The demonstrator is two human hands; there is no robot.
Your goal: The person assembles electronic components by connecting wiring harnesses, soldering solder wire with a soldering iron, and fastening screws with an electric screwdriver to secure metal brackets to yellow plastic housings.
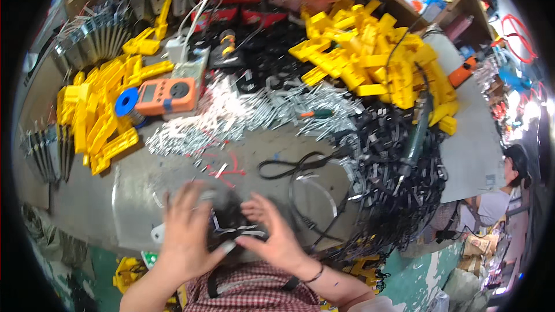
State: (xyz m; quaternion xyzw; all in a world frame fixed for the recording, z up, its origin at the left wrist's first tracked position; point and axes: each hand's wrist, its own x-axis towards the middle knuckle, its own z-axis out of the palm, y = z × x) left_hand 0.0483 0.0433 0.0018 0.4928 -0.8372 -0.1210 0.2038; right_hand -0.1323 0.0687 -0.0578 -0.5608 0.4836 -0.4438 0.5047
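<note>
My left hand [188,234] is over the near edge of the bench, its fingers stretched out, apart and slightly blurred. Opposite it, my right hand [274,234] has its fingers loosely bent and the thumb apart from them. Between the two hands lies a dark piece with thin pale strips or wires [251,233]; its exact kind is hard to make out. Both thumbs come close to it, and neither hand visibly grips it. A small light metal tab with a hole [157,233] shows beside my left hand.
Yellow plastic housings are heaped at left [101,112] and right [376,52]. An orange multimeter [167,97] stands by a blue spool [127,102]. Silver metal pins [248,110], black parts [387,167], a black cable [295,167] and a soldering-iron-like tool [416,144] lie beyond. Another person [491,205] sits at right.
</note>
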